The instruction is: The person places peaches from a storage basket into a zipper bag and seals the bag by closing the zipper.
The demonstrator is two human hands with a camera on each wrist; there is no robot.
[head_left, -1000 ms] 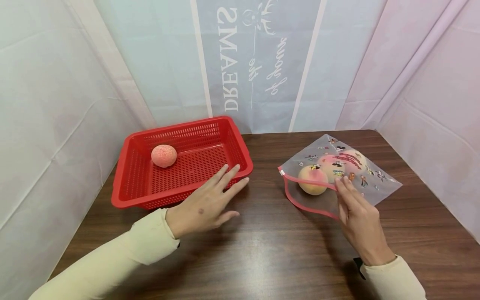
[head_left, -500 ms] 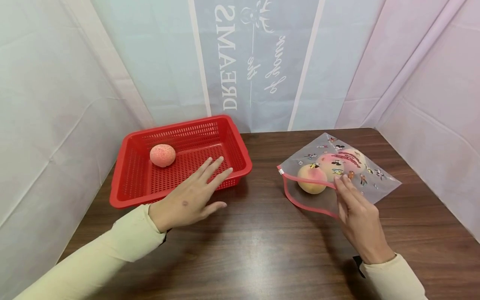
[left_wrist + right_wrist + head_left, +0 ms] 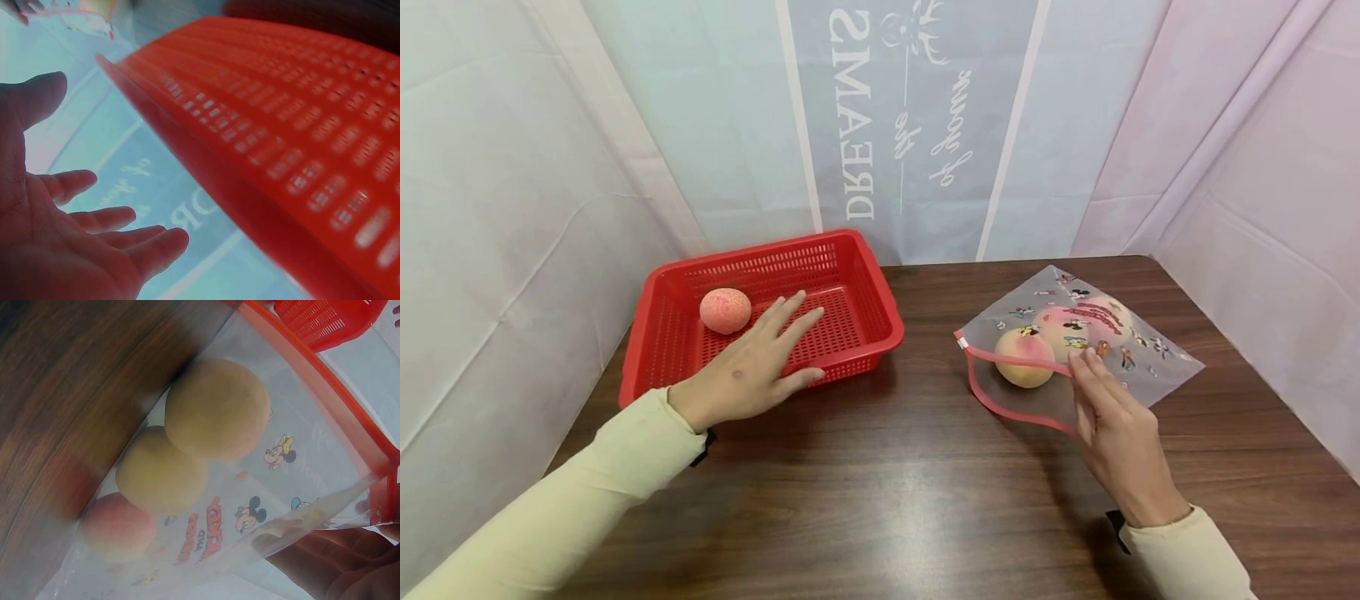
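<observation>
In the head view my left hand (image 3: 741, 375) reaches over the near rim of the red basket (image 3: 891, 317), fingers spread and holding nothing. One pink peach (image 3: 726, 311) lies in the basket's left part, just beyond those fingers. On the right, my right hand (image 3: 1123, 442) pinches the upper edge of a clear zip bag (image 3: 1022, 312) with a red zip strip and cartoon prints. The bag's mouth gapes toward me. Inside it, the right wrist view shows three peaches: a yellow one (image 3: 217, 409) nearest the mouth, another (image 3: 161, 470) behind it, and a pinker one (image 3: 119, 527) deepest.
Both basket and bag rest on a dark wooden table (image 3: 880, 483). A printed cloth (image 3: 917, 125) hangs behind the table, with pale cloth walls at the left and right. Table surface separates the basket from the bag.
My left hand has moved left and slightly farther out, from the basket's near right corner to over its near rim. My right hand and the bag stay almost still.
</observation>
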